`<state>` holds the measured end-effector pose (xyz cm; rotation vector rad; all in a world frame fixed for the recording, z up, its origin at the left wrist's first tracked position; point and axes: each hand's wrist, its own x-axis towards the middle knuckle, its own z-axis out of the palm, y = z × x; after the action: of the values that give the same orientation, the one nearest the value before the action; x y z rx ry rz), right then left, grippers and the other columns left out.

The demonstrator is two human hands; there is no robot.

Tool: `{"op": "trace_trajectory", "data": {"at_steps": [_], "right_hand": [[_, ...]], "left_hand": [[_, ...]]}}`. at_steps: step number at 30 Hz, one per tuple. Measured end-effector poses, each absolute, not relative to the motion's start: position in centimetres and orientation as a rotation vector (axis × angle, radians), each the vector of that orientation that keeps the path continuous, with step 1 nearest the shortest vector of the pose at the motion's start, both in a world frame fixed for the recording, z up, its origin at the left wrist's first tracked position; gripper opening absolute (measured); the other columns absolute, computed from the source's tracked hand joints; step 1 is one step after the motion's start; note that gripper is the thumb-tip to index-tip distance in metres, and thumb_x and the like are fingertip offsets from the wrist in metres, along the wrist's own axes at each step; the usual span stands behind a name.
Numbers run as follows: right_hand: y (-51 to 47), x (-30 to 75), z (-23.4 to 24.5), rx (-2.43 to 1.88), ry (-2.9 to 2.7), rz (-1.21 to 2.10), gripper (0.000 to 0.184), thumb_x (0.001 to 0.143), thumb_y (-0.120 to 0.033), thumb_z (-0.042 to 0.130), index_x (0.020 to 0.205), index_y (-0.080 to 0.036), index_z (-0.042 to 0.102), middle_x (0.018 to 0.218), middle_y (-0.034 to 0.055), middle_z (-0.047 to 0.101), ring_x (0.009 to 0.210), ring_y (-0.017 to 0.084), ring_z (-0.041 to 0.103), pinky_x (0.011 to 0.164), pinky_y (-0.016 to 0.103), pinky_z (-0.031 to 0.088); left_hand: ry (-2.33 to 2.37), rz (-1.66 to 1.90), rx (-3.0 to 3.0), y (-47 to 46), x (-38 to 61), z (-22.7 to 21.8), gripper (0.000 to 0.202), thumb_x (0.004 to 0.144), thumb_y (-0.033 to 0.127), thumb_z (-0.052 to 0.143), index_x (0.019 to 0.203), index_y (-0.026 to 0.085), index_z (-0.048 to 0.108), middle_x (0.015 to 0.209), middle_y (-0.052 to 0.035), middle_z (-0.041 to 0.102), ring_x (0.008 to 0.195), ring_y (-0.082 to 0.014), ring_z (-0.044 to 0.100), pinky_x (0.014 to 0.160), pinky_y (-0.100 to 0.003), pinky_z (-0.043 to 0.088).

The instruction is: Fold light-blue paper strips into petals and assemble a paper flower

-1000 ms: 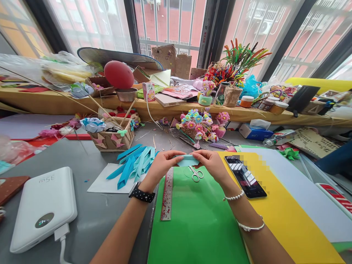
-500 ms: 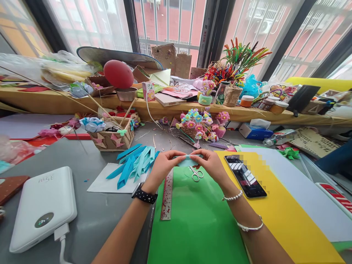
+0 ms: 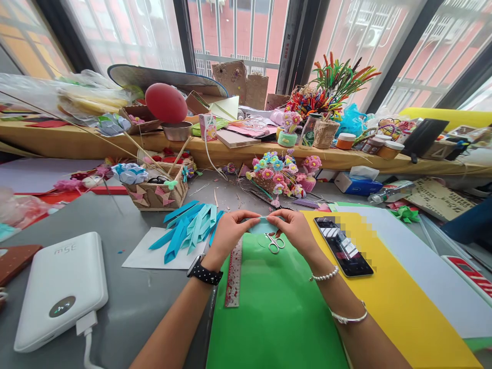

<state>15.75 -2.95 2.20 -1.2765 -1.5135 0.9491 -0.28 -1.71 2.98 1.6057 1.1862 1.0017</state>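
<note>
We pinch light-blue paper piece (image 3: 263,226) between left hand (image 3: 230,231) and right hand (image 3: 296,231), each grip closed on one end; piece held over far part of green sheet (image 3: 279,307). Just on our side of it, small scissors (image 3: 274,248); left of them, patterned ruler (image 3: 233,279). Left, on grey worktop (image 3: 149,318), folded blue strips (image 3: 201,226) partly over white sheet (image 3: 140,259). Right, smartphone (image 3: 344,249) on yellow sheet (image 3: 407,312).

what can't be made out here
Small pale-blue paper piece: side ends hidden in the head view by fingers of the left hand and right hand.
Clear red-patterned plastic ruler: head view, markings too small to read.
Flat brown object with pale dots: head view, cut off by the left edge.
Beige rectangular card: head view, writing too small and blurred to read.
</note>
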Motion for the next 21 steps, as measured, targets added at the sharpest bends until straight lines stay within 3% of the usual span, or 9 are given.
{"op": "trace_trajectory", "data": {"at_steps": [12,18,21], "right_hand": [[-3.07,15.73,2.50,-1.332,-1.591,0.907,0.023,0.072,-0.036,0.053,0.071,-0.014,0.060,0.057,0.0000,0.059,0.042,0.012,0.057,0.038,0.019,0.038],[-3.11,15.65,2.54,-1.342,-1.658,0.669,0.016,0.069,-0.031,0.057,0.067,-0.017,0.064,0.063,0.0014,0.063,0.055,0.013,0.055,0.049,0.021,0.040],[-3.17,15.59,2.47,-1.360,-1.615,0.684,0.017,0.069,-0.031,0.056,0.067,-0.017,0.065,0.057,0.0006,0.061,0.048,0.011,0.052,0.045,0.021,0.039]], "left_hand": [[1.178,0.951,1.699,-1.84,-0.20,3.14,0.022,0.067,0.033,0.057,0.076,0.015,0.067,0.078,-0.0035,0.068,0.072,-0.0159,0.059,0.062,-0.022,0.043],[1.223,1.016,1.792,-1.88,-0.12,2.95,0.019,0.067,0.032,0.057,0.071,0.017,0.068,0.074,-0.0023,0.069,0.070,-0.0158,0.060,0.064,-0.023,0.044],[1.237,1.040,1.834,-1.83,-0.24,2.97,0.019,0.067,0.032,0.056,0.071,0.018,0.068,0.074,-0.0014,0.069,0.070,-0.0158,0.060,0.065,-0.023,0.044]]}}
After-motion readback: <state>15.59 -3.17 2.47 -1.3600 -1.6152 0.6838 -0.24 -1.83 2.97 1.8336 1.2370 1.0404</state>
